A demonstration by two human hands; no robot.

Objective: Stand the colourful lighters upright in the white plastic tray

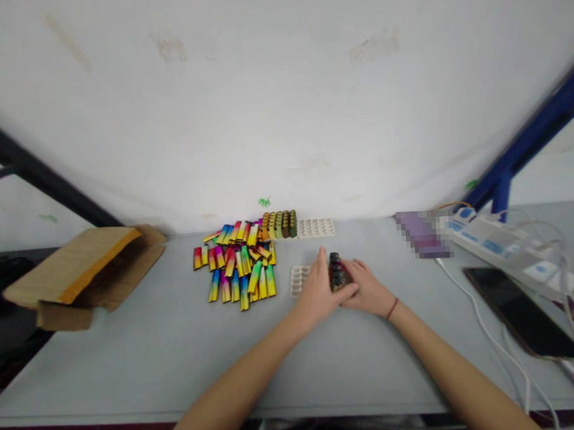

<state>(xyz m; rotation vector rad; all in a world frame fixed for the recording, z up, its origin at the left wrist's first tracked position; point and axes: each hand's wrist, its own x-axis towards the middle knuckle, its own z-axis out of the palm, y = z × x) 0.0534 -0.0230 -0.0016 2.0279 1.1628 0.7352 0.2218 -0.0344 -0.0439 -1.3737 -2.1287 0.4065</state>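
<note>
The left hand [319,291] and right hand [369,292] share a grip clamped on the tubes [337,273]; uneven squeezing could topple them.

Single head cam, worn above and behind the fingers [322,267], looking forward and down over the forearms [255,361]. Mid-range, wide framing: fingers land a bit right of and below frame centre. Desk [179,359] visible from front edge, nearer than the fingers, to the wall [282,114] beyond them; wall fills the upper half.
</note>
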